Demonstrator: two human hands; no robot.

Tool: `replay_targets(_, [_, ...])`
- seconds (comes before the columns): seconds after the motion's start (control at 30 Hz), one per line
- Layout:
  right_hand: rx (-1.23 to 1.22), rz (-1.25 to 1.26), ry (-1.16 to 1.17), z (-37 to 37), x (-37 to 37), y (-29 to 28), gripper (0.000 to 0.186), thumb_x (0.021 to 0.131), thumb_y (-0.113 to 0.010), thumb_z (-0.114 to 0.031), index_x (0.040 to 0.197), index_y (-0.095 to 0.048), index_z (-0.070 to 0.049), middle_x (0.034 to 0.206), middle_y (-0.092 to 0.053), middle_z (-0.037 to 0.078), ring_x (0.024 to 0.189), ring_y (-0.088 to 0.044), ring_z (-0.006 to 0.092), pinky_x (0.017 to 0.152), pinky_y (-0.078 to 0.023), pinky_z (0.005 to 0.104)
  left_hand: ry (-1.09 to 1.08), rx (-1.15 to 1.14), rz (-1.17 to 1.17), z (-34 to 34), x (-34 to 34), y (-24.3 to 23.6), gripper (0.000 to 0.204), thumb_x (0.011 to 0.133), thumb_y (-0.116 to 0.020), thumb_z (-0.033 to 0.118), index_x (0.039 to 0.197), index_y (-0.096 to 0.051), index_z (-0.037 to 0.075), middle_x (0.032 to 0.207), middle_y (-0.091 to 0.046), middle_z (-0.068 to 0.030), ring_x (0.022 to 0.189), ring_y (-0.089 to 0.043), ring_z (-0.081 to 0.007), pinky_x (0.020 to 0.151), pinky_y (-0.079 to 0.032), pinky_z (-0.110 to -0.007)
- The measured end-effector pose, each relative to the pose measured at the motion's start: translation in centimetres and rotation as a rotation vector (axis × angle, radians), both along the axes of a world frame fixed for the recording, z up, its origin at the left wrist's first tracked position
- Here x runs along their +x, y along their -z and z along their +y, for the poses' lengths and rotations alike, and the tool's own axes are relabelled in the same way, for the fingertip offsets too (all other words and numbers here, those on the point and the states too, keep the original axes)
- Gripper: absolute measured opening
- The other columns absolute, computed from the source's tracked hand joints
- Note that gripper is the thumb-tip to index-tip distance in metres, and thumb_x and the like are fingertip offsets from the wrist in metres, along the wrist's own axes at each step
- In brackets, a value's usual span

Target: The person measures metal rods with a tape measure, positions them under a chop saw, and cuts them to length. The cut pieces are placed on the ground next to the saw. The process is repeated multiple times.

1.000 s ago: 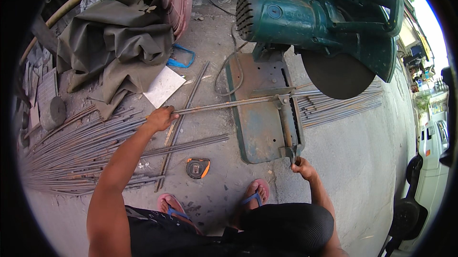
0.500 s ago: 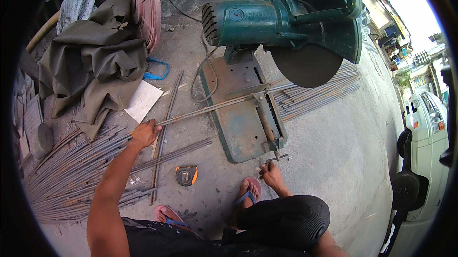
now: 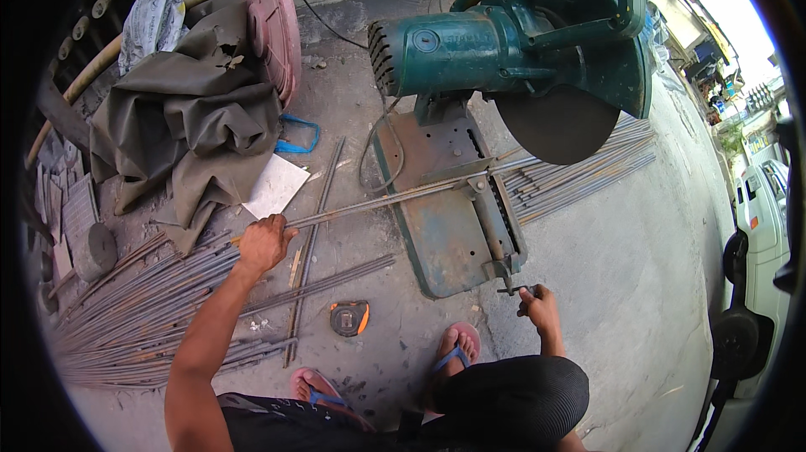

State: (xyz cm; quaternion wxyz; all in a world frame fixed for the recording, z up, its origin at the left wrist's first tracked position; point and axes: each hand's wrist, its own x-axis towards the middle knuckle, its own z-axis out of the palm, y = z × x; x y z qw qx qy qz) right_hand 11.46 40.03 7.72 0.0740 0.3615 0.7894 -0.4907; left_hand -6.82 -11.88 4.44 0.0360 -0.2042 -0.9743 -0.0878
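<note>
A green cut-off saw [image 3: 457, 53] with a dark abrasive disc [image 3: 558, 125] stands on the ground, its disc raised above the bars. Thin steel bars [image 3: 369, 206] lie across the saw's metal base [image 3: 449, 242], passing through its vise [image 3: 489, 221]. My left hand [image 3: 264, 244] is closed around these bars, left of the base. At the near end of the vise, my right hand [image 3: 539, 308] has its fingers curled at the small crank handle [image 3: 509, 290]. The exact finger contact there is partly hidden.
Bundled bars [image 3: 176, 292] cover the ground at left; more bars [image 3: 579, 167] lie beyond the saw. A tape measure [image 3: 348, 318] sits before my feet. Grey tarp [image 3: 189, 108], a pink round lid [image 3: 273, 28] and a power cord [image 3: 369, 150] are nearby. A white vehicle [image 3: 764, 284] stands right.
The crank handle has turned, and my right hand has gone from its left side to its right. My left hand still holds the bars. The whole view has shifted slightly.
</note>
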Motion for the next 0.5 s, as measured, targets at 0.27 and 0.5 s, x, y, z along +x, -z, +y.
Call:
replay_targets(0.27, [0.261, -0.156, -0.240, -2.8, 0.6, 8.7, 0.045, 0.090, -0.050, -0.038, 0.089, -0.059, 0.006, 0.067, -0.062, 0.022, 0.065, -0.064, 0.0353, 0.062, -0.047, 0.0416, 0.009, -0.050, -0.045, -1.2, -1.6, -2.5, 0.035, 0.087, -0.052, 0.035, 0.086, -0.052, 0.001, 0.069, -0.059, -0.0192, 0.065, -0.059, -0.0363, 0.058, -0.046, -0.045])
replay_targets(0.5, [0.416, -0.073, -0.184, -0.8, 1.3, 10.8, 0.039, 0.091, -0.051, -0.034, 0.080, -0.055, 0.003, 0.060, -0.058, 0.013, 0.054, -0.058, 0.0230, 0.051, -0.043, 0.0370, -0.193, -0.083, -0.265, -9.6, 7.6, -3.7, 0.036, 0.089, -0.050, 0.036, 0.085, -0.054, 0.000, 0.068, -0.060, -0.0208, 0.062, -0.058, -0.0392, 0.057, -0.045, -0.046])
